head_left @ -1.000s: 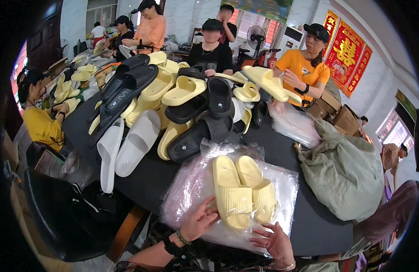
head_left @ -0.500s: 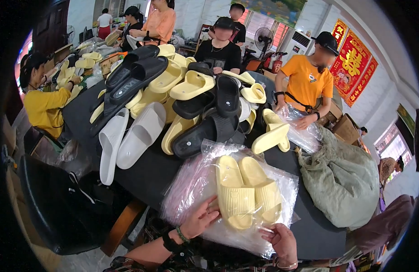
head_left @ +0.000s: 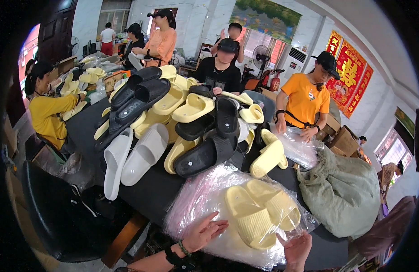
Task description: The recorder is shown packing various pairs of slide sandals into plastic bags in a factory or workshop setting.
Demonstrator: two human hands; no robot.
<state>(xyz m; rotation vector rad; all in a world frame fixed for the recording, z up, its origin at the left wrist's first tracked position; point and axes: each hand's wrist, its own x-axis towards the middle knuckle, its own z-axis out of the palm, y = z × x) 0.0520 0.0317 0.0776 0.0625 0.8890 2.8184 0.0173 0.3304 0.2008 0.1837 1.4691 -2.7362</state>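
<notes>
A pair of pale yellow slippers (head_left: 252, 222) lies inside a clear plastic bag (head_left: 304, 216), on top of a stack of clear and pinkish plastic bags (head_left: 184, 206) at the near edge of the table. My left hand (head_left: 205, 232) is beside the left slipper, its fingers stretched out over the plastic and holding nothing. At the bag's near right edge is my right hand (head_left: 296, 249), palm turned up, thumb and fingers apart, touching the plastic beside the slippers' near ends.
Piled on the black table (head_left: 146, 199) are black slippers (head_left: 205, 156), yellow slippers (head_left: 194, 108) and grey slippers (head_left: 143, 154). A grey-green sack (head_left: 341, 192) stands right. A co-worker in orange (head_left: 304, 97) handles plastic bags (head_left: 296, 147). A black chair (head_left: 60, 213) is at left.
The yellow slippers have turned and shifted right, and clear plastic now covers them. My right hand has moved right and opened from its pinch. My left hand has moved slightly right and down.
</notes>
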